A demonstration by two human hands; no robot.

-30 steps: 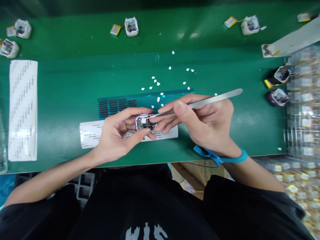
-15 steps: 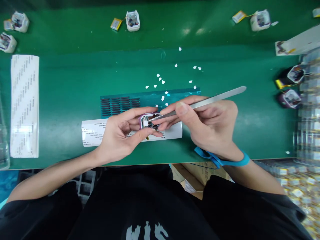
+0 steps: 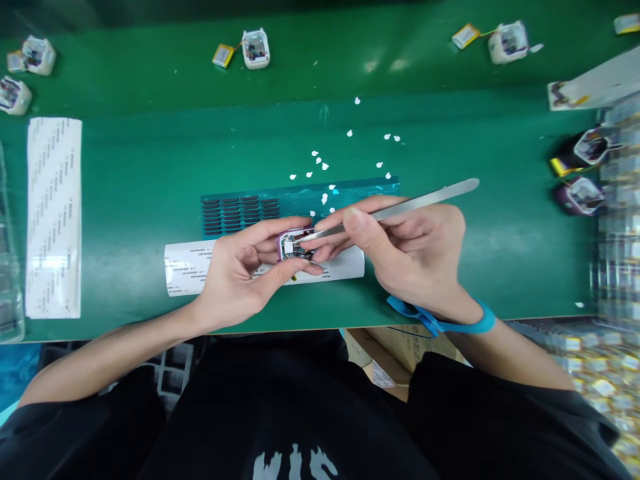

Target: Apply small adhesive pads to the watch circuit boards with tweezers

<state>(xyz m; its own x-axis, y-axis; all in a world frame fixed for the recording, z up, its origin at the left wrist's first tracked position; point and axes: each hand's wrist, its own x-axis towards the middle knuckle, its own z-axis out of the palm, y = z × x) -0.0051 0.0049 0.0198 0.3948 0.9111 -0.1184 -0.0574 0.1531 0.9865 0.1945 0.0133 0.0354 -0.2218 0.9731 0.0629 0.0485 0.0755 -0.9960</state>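
My left hand (image 3: pixel 245 272) holds a small purple-rimmed device (image 3: pixel 289 247) between thumb and fingers, its open side with circuitry and a white square part facing up. My right hand (image 3: pixel 405 247) grips metal tweezers (image 3: pixel 430 199) in a pinch, and their tips reach into the device. Some right fingertips rest close to the device's right side, hiding part of it. Under both hands lies a white printed sheet (image 3: pixel 187 267). Behind it is a blue sheet (image 3: pixel 300 192) with rows of dark strips (image 3: pixel 240 212). A blue band circles my right wrist.
Small white stickers (image 3: pixel 325 167) lie scattered beyond my hands. White device housings (image 3: pixel 256 49) with batteries (image 3: pixel 223 56) stand at the back. On the left is a stack of white sheets (image 3: pixel 54 220). At right are a dark housing (image 3: pixel 591 148), a purple one (image 3: pixel 581 196) and clear trays (image 3: pixel 620 260).
My right hand and the tweezers have shifted slightly left. The device has moved slightly left within the view, still in my left hand. The camera view has shifted a little.
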